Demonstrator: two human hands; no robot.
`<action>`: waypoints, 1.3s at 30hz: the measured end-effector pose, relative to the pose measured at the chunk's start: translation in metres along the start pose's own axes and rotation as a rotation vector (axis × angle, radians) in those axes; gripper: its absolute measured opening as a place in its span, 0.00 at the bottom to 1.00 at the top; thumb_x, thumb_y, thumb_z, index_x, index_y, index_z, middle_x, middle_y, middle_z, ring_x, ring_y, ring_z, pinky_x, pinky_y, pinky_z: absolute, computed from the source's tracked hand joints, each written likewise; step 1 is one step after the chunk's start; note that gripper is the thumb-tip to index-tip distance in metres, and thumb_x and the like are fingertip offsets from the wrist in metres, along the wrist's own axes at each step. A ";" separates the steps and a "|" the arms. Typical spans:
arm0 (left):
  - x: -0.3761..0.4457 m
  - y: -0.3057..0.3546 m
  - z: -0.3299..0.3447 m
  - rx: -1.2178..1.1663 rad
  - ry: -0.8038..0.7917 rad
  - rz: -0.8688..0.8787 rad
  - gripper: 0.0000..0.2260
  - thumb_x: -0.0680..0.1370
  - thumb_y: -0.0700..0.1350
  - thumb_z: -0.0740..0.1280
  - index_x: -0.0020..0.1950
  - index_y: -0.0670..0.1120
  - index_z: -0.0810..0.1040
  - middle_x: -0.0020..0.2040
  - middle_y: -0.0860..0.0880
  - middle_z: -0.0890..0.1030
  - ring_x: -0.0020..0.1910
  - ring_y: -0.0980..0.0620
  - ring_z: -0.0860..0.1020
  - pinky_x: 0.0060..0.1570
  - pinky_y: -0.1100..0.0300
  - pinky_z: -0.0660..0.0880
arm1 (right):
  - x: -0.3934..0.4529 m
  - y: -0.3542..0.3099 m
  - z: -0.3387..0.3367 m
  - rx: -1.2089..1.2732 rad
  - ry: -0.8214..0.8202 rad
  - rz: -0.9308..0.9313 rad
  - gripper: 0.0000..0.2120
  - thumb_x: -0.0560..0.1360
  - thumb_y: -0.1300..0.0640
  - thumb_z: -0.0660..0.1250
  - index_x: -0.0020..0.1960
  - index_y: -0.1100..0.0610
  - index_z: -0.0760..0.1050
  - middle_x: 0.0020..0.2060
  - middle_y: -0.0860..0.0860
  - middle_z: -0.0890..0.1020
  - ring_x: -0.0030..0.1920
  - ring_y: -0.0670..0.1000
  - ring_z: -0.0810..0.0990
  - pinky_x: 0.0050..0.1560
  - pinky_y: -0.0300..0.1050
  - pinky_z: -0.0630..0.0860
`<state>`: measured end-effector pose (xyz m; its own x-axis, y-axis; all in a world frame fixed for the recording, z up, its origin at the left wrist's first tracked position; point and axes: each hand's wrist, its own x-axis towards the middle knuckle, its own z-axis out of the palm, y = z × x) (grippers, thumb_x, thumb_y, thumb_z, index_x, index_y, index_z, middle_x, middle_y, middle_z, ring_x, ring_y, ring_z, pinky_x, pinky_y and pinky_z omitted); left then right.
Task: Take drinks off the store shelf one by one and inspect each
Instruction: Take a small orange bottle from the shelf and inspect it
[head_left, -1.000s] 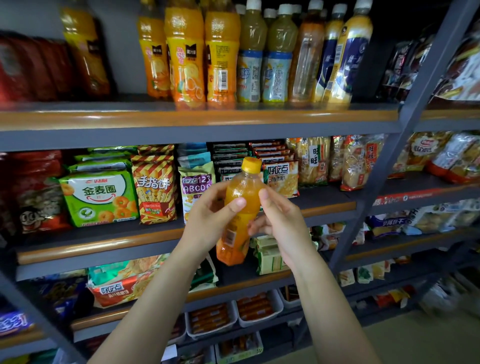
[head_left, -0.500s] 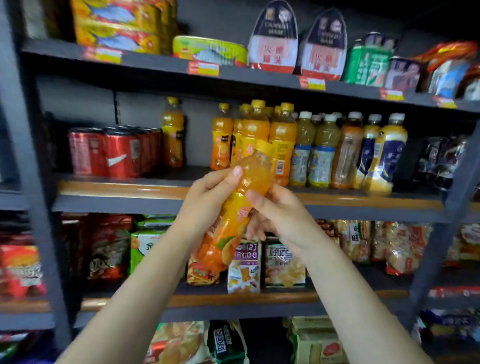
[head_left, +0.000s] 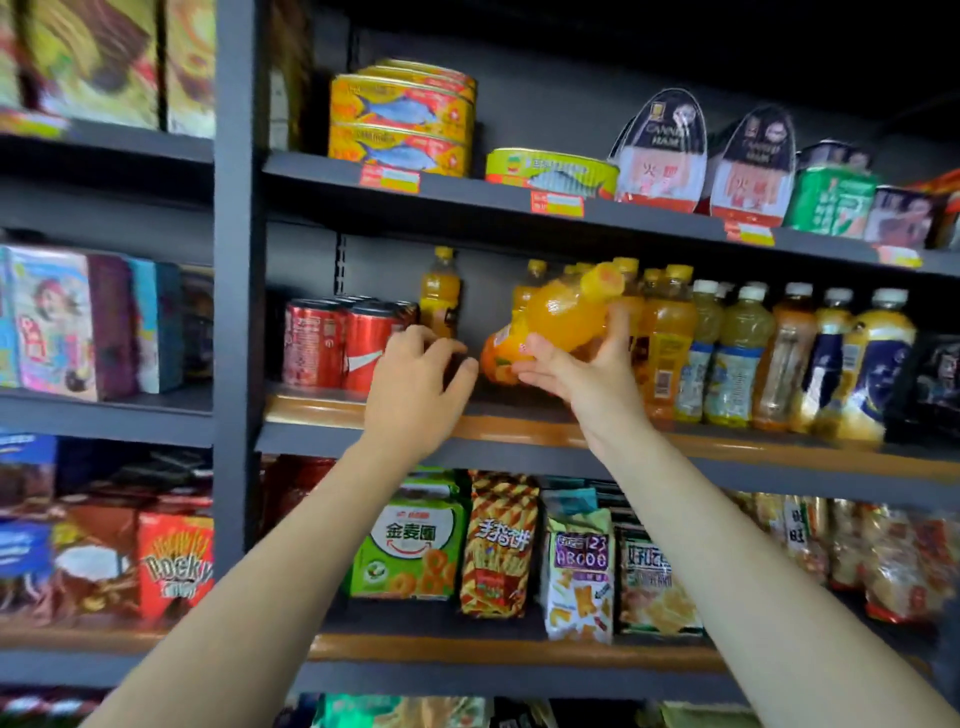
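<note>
My right hand (head_left: 584, 371) grips an orange juice bottle (head_left: 558, 312) with a yellow cap, tilted with the cap up and to the right, at the front of the drinks shelf (head_left: 498, 423). My left hand (head_left: 415, 371) is off the bottle, fingers loosely curled and holding nothing, just left of its base and in front of the red cans (head_left: 337, 345). Behind the held bottle stand more orange juice bottles (head_left: 662, 332). One lone orange bottle (head_left: 440, 291) stands further back on the left.
Tea and other drink bottles (head_left: 737, 353) fill the shelf to the right. Canned fish (head_left: 402, 122) and ham packs (head_left: 660, 153) sit on the shelf above. Snack bags (head_left: 498, 545) line the shelf below. A grey upright post (head_left: 239, 312) stands left of the cans.
The view rose to the drinks shelf. The bottle moved up to shelf level, now held by my right hand alone. My left hand let go and moved left toward the cans.
</note>
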<state>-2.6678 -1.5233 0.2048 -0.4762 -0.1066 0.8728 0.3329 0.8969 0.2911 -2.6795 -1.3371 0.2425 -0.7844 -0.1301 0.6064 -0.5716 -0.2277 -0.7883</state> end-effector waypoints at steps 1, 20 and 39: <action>0.000 -0.008 0.001 0.123 0.021 0.051 0.25 0.79 0.58 0.56 0.62 0.43 0.82 0.61 0.39 0.77 0.65 0.37 0.73 0.65 0.45 0.68 | 0.005 0.004 0.003 -0.033 0.017 0.004 0.34 0.75 0.64 0.74 0.70 0.43 0.58 0.62 0.58 0.77 0.51 0.62 0.86 0.47 0.49 0.84; 0.006 -0.055 0.008 0.426 -0.039 0.090 0.32 0.79 0.65 0.52 0.79 0.50 0.64 0.82 0.43 0.56 0.82 0.43 0.48 0.75 0.37 0.54 | 0.177 0.085 0.011 -0.759 0.346 0.288 0.34 0.73 0.46 0.76 0.71 0.59 0.66 0.65 0.60 0.78 0.56 0.63 0.84 0.57 0.57 0.82; 0.002 -0.063 -0.003 0.386 -0.018 0.120 0.31 0.80 0.64 0.50 0.79 0.48 0.64 0.81 0.47 0.60 0.82 0.47 0.51 0.76 0.39 0.53 | 0.134 0.063 0.011 -0.861 -0.180 0.260 0.31 0.72 0.41 0.76 0.70 0.49 0.72 0.69 0.52 0.74 0.66 0.54 0.74 0.61 0.48 0.76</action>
<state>-2.6873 -1.5807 0.1895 -0.4677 0.0132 0.8838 0.0583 0.9982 0.0159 -2.8177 -1.3799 0.2749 -0.9054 -0.2418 0.3491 -0.4211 0.6181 -0.6639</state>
